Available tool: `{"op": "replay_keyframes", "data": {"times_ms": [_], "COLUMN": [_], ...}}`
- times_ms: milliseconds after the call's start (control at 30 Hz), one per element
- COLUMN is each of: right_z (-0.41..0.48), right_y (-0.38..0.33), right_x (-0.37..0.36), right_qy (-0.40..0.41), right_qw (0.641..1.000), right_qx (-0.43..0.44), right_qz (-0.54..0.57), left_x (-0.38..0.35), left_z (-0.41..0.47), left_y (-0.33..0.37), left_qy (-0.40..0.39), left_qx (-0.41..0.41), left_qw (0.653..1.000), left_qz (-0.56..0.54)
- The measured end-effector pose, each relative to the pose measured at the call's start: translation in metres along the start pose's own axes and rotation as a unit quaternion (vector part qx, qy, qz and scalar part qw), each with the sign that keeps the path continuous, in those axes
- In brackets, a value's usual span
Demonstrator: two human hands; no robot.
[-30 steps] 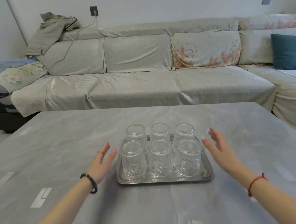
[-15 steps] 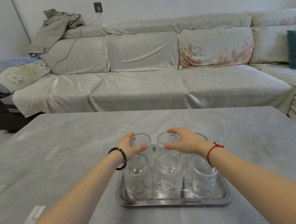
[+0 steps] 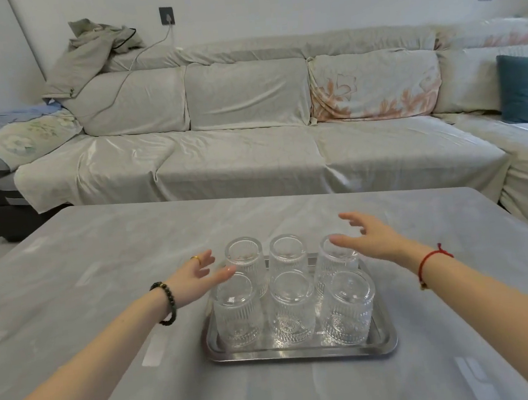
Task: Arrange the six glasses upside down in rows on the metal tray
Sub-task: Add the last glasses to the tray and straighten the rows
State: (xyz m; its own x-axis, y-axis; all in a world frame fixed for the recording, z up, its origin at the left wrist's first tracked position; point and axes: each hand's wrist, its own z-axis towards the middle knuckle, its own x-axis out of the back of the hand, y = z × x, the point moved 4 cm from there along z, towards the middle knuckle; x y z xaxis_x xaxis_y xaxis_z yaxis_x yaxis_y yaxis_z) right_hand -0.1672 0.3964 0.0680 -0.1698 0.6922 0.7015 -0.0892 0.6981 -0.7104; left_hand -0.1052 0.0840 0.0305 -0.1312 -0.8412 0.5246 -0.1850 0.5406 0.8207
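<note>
Several clear ribbed glasses stand upside down in two rows of three on the metal tray (image 3: 300, 354). The front row shows a left glass (image 3: 236, 312), a middle glass (image 3: 292, 308) and a right glass (image 3: 347, 308). Behind them stand the back left glass (image 3: 246, 259), the back middle glass (image 3: 287, 252) and the back right glass (image 3: 335, 265). My left hand (image 3: 196, 277) hovers open just left of the back left glass, fingertips near it. My right hand (image 3: 369, 238) is open above and right of the back right glass, its thumb over that glass's base.
The tray rests on a grey marbled table (image 3: 104, 295). Beyond the far edge runs a long covered sofa (image 3: 252, 155) with a teal cushion (image 3: 526, 90) at right and a heap of clothes (image 3: 96, 45) at left.
Both hands had come in over the back row glasses half a second ago. Now they have spread apart to the sides, fingers open. The glasses stay in place.
</note>
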Motion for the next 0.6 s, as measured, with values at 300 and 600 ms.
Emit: {"op": "replay_keyframes", "data": {"times_ms": [300, 600], "right_z": [-0.018, -0.023], "right_y": [0.010, 0.002], "right_x": [-0.021, -0.019], "right_qy": [-0.047, 0.006], "right_qw": [0.996, 1.000], "right_qx": [-0.044, 0.006], "right_qz": [0.064, 0.025], "left_x": [-0.030, -0.033], "left_z": [-0.025, -0.023], "left_y": [-0.009, -0.013], "left_qy": [-0.094, -0.022], "left_qx": [-0.021, -0.011], "left_qw": [0.995, 0.999], "left_qz": [0.013, 0.026]}}
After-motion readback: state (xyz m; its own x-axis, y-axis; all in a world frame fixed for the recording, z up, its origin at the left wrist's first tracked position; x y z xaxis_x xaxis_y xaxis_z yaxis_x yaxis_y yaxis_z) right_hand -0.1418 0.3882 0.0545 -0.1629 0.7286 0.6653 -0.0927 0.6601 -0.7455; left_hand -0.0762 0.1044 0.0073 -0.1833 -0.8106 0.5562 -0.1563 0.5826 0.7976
